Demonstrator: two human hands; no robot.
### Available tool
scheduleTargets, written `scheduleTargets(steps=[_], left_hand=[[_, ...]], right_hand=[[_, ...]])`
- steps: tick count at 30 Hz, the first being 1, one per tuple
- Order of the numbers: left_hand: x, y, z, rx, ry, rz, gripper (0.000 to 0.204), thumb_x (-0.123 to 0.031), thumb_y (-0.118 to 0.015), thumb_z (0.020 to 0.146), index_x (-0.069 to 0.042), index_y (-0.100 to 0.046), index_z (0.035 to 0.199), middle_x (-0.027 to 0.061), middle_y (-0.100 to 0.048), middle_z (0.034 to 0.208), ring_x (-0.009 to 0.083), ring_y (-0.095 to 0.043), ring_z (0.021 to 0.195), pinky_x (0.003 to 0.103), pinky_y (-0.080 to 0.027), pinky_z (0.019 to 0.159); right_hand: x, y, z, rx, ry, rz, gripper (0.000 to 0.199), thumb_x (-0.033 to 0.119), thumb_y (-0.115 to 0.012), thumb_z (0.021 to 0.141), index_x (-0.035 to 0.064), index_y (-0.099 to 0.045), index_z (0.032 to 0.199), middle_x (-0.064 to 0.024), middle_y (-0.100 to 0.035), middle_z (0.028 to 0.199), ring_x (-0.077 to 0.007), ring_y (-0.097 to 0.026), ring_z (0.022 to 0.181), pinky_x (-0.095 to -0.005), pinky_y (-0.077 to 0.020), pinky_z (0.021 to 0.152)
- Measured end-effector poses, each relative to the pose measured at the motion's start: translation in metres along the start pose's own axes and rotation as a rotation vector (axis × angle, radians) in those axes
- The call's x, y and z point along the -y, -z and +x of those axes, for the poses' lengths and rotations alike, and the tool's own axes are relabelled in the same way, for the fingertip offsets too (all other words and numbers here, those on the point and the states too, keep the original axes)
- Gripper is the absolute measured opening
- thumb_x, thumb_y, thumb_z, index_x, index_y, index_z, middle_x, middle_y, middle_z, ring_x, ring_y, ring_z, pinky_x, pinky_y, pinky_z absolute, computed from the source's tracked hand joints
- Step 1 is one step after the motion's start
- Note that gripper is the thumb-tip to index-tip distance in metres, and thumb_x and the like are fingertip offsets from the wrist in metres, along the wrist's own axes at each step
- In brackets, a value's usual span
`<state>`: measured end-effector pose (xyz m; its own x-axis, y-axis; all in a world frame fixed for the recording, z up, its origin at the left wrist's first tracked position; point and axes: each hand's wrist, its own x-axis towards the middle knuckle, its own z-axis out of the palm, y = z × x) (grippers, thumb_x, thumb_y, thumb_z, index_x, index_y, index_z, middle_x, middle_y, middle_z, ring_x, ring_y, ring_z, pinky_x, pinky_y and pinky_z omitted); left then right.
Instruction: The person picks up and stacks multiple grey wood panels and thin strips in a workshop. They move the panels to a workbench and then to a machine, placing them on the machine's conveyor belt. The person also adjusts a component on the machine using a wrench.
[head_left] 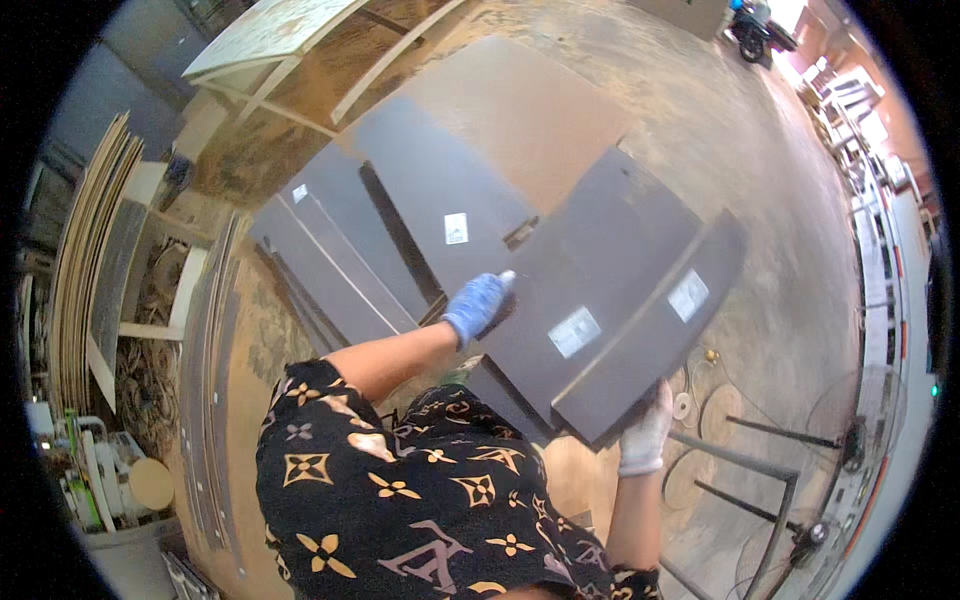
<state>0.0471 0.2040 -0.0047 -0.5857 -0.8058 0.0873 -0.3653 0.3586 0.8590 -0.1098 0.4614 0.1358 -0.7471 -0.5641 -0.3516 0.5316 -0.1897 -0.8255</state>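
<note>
My left hand, in a blue glove, is closed at the left edge of a wide dark grey panel; a whitish tip shows at its fingers. Beside that panel, on the right, is a narrower dark grey panel. My right hand, in a white glove, grips the narrower panel's lower right edge, with its fingers partly hidden beneath. Each panel bears a white label. Farther left lie more grey panels: a labelled one and a long one. A large brownish sheet spreads out underneath at the far side.
Upright boards lean in a stack at the left. A pale-topped wooden table stands at the far left. To my right are a dark metal frame and round discs on the floor. A motorbike is parked far off.
</note>
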Motion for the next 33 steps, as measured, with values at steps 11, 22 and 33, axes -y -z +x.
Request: scheduleTargets(steps=[11, 22, 33], left_hand=[[0.035, 0.133, -0.038, -0.291, 0.55, -1.275, 0.062, -0.048, -0.035, 0.092, 0.001, -0.039, 0.13, 0.014, -0.049, 0.124, 0.0247, -0.052, 0.107, 0.035, -0.042, 0.092], [0.075, 0.1, 0.067, -0.598, 0.503, -0.797, 0.093, -0.027, -0.075, 0.073, 0.001, -0.015, 0.139, 0.0177, -0.039, 0.133, 0.0281, -0.042, 0.115, 0.036, -0.035, 0.099], [0.079, 0.169, 0.05, -0.611, 0.238, 0.053, 0.087, -0.021, -0.071, 0.07, -0.004, -0.022, 0.14, 0.0276, -0.022, 0.142, 0.0391, -0.024, 0.131, 0.043, -0.021, 0.109]], right_hand=[[-0.069, -0.232, 0.164, 0.167, -0.252, -0.576, 0.061, 0.048, -0.057, 0.08, -0.0004, -0.053, 0.117, -0.0153, -0.058, 0.11, -0.0264, -0.054, 0.101, -0.0376, -0.0413, 0.089], [-0.065, -0.359, 0.22, 0.434, 0.52, -1.961, 0.058, 0.052, -0.054, 0.079, 0.0207, -0.047, 0.128, -0.0102, -0.049, 0.125, -0.0275, -0.05, 0.112, -0.0442, -0.0404, 0.092], [-0.144, -0.341, 0.228, 0.448, 0.81, -1.952, 0.028, 0.035, -0.047, 0.085, 0.0274, -0.054, 0.111, -0.007, -0.058, 0.108, -0.0259, -0.059, 0.097, -0.0433, -0.0504, 0.075]])
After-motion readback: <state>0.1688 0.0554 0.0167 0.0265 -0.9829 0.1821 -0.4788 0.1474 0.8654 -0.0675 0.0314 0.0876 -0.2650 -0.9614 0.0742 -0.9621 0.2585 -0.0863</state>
